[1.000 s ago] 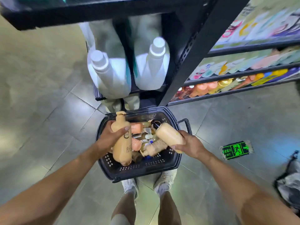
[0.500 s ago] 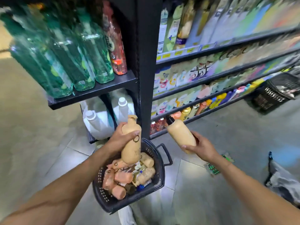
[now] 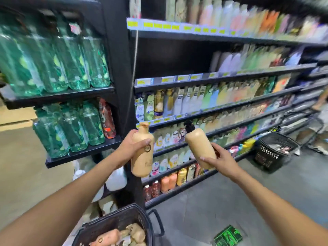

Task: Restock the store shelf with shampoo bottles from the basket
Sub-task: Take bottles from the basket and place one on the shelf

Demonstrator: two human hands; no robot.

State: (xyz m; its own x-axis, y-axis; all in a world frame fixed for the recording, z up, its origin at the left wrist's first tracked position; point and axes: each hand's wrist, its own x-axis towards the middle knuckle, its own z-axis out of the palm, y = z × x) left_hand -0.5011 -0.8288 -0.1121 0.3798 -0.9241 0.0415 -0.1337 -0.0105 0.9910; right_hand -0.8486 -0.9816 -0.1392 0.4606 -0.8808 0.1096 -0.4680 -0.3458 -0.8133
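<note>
By shelf (image 3: 230, 77), hands (image 3: 129, 149) (image 3: 223, 161) grip rounded tan btls (image 3: 142, 164) (image 3: 198, 141)

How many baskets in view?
2. Near basket at the bottom edge, partly cut off; far basket at right, by the shelves. Blur at far right could hide more.

Grey tiled floor (image 3: 266, 201) is running under everything and showing pale reflections. A black end rack (image 3: 58, 97) is standing at left, its boards carrying green bottles (image 3: 53, 55). White jugs (image 3: 116, 176) are sitting low on it. The store shelf (image 3: 221, 78) is stretching rightward, with yellow price tags (image 3: 166, 25) lining its front edges. A green floor sticker (image 3: 228, 236) is lying on the tiles. A black mesh bin (image 3: 271, 151) is standing by the shelf's lowest edge, far right.
</note>
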